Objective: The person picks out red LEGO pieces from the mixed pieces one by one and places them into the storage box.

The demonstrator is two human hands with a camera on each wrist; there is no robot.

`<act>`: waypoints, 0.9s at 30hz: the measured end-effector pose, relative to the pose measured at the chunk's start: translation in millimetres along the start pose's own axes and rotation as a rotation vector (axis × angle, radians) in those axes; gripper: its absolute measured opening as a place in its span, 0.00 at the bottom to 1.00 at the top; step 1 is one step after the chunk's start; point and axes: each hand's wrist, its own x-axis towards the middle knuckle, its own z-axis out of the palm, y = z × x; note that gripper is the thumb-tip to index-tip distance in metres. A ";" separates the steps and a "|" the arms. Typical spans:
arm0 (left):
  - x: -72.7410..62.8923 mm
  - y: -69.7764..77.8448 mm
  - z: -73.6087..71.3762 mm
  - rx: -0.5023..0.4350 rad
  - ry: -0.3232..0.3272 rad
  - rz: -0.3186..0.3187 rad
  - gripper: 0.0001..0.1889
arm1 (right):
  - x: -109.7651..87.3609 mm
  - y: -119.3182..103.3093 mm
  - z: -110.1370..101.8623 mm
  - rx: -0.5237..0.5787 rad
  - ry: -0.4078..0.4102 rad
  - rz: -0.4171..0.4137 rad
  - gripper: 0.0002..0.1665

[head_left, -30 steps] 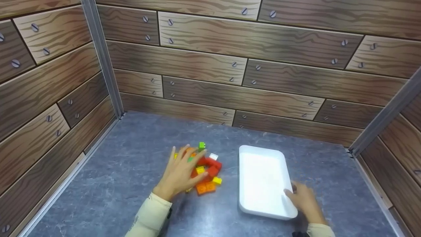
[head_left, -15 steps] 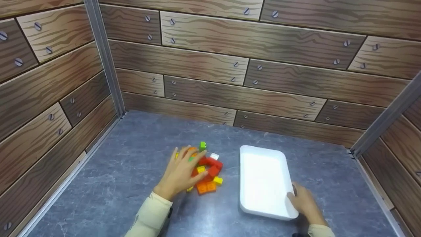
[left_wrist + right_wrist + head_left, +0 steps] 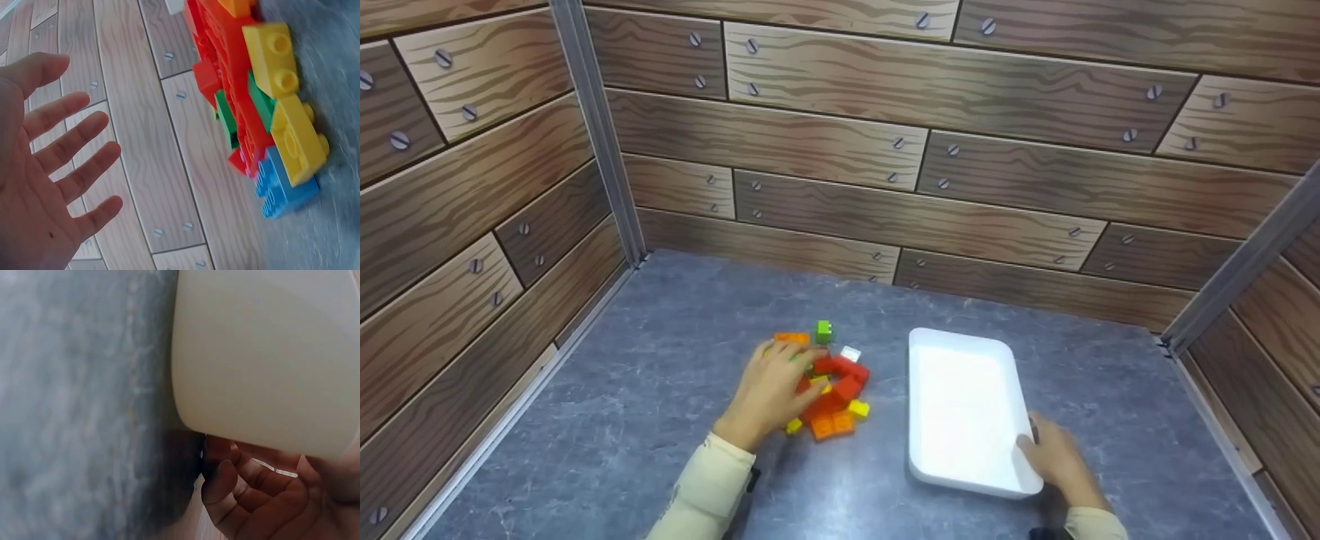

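My left hand (image 3: 769, 386) is over a heap of toy building bricks, hiding part of it. In the left wrist view that hand (image 3: 50, 163) has its fingers apart and holds nothing; red, green, yellow (image 3: 295, 140) and blue bricks (image 3: 284, 191) lie beyond a gap. Around the heap I see red bricks (image 3: 846, 390), an orange brick (image 3: 832, 426), a green brick (image 3: 824, 331) and a white brick (image 3: 850, 353). My right hand (image 3: 1057, 454) grips the right edge of a white tray (image 3: 967, 412), thumb over the rim, fingers curled beneath the tray's edge (image 3: 264, 354) in the right wrist view.
The grey marbled tabletop (image 3: 607, 420) is enclosed by wood-plank-patterned walls (image 3: 825, 157) at the back and both sides. Metal strips run along the corners. The tray stands to the right of the heap, with a strip of tabletop between them.
The left hand's fingers have drawn back and bent a little over the heap, so an orange brick behind them shows more. The right hand stays at the tray's edge.
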 end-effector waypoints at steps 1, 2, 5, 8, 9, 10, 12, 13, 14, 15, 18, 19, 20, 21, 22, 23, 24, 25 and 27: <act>0.4 0.4 -0.2 -0.008 -0.003 -0.008 0.21 | 0.5 -1.1 0.0 0.002 0.001 -0.006 0.33; 1.2 0.9 -0.3 -0.015 -0.007 -0.017 0.21 | 1.1 -2.1 0.1 0.004 0.002 -0.009 0.33; 6.9 0.8 2.3 -0.032 -0.020 -0.034 0.22 | 1.9 -3.6 -0.1 0.013 0.001 -0.003 0.33; 17.8 -1.4 8.0 -0.045 -0.043 -0.036 0.22 | 2.6 -3.9 -0.1 0.026 -0.014 0.043 0.35; 21.8 -2.7 10.3 -0.045 -0.062 -0.041 0.23 | 2.5 -3.7 0.0 0.029 -0.018 0.053 0.35; 25.9 -4.3 12.8 -0.043 -0.087 -0.049 0.23 | 2.4 -2.9 0.2 0.031 -0.025 0.061 0.36; 33.0 -8.2 18.2 -0.039 -0.146 -0.072 0.23 | 2.4 -1.9 1.2 0.038 -0.034 0.069 0.36; 37.3 -9.8 20.7 -0.037 -0.181 -0.087 0.24 | 2.0 -0.9 0.5 0.038 -0.034 0.062 0.36; 41.2 -11.5 23.1 -0.034 -0.218 -0.103 0.24 | 2.0 -0.1 -0.1 0.034 -0.032 0.051 0.35; 44.7 -13.1 25.6 -0.033 -0.248 -0.113 0.25 | 1.7 0.6 -0.6 0.031 -0.030 0.043 0.35; 55.8 -17.4 32.5 -0.027 -0.331 -0.130 0.28 | 1.5 2.3 -0.9 0.033 -0.021 0.029 0.34; 59.0 -18.8 34.5 -0.019 -0.356 -0.135 0.28 | 1.7 2.0 -0.7 0.034 -0.017 0.025 0.34; 61.7 -19.9 36.3 -0.009 -0.376 -0.138 0.29 | 2.3 1.7 -0.3 0.034 -0.015 0.023 0.34; 64.2 -21.0 38.1 -0.001 -0.396 -0.143 0.30 | 2.4 1.6 -0.2 0.034 -0.015 0.023 0.34; 66.4 -22.2 39.6 0.008 -0.417 -0.149 0.30 | 2.9 1.0 0.2 0.036 -0.014 0.025 0.34; 68.0 -23.2 41.2 0.012 -0.437 -0.157 0.31 | 3.2 0.6 0.5 0.035 -0.015 0.024 0.34; 68.9 -24.3 42.8 0.015 -0.454 -0.162 0.31 | 3.3 1.0 0.9 0.031 -0.020 0.026 0.35; 69.5 -25.3 44.4 0.016 -0.471 -0.165 0.32 | 3.4 1.3 1.4 0.029 -0.018 0.026 0.35; 69.4 -27.2 47.4 0.010 -0.501 -0.172 0.32 | 2.6 2.7 1.7 0.022 -0.020 0.017 0.35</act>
